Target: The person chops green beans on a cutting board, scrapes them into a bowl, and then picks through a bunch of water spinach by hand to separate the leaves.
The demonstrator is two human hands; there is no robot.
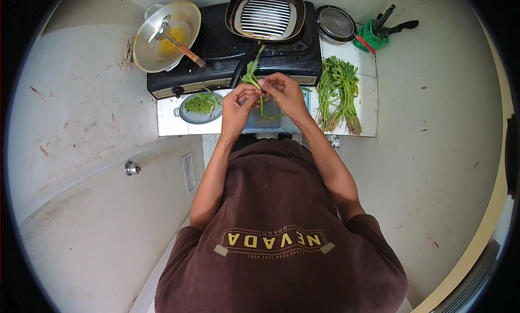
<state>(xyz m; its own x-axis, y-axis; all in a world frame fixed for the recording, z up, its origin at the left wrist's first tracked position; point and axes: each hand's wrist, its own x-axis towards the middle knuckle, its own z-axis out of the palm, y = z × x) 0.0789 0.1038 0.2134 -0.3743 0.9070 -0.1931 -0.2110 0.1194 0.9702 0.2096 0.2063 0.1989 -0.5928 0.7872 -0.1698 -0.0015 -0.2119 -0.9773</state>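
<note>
- A white tiled counter (368, 96) is seen between stained walls, with a black stove (216, 47) set on it.
- A leafy green stalk (251, 75) is held above the counter, just in front of the stove.
- Its stem is pinched by the left hand (237, 104) and the right hand (285, 93) — fingertips closed, nearly meeting.
- A bunch of greens (338, 91) is laid to the right, a plate (181, 112) of picked leaves to the left.
- "NEVADA" and "BRAND" can be read on the brown shirt (276, 194) — upside down.

Stove (216, 45) along tabletop (169, 126) back edge. On stove: wok (143, 53) left, grill pan (265, 15) right. Plate (185, 116) front-left, before stove. Greens bundle (338, 93) at right edge; lidded pan (336, 23) and utensil basket (369, 38) behind it. Stalk (252, 75) above middle.
</note>
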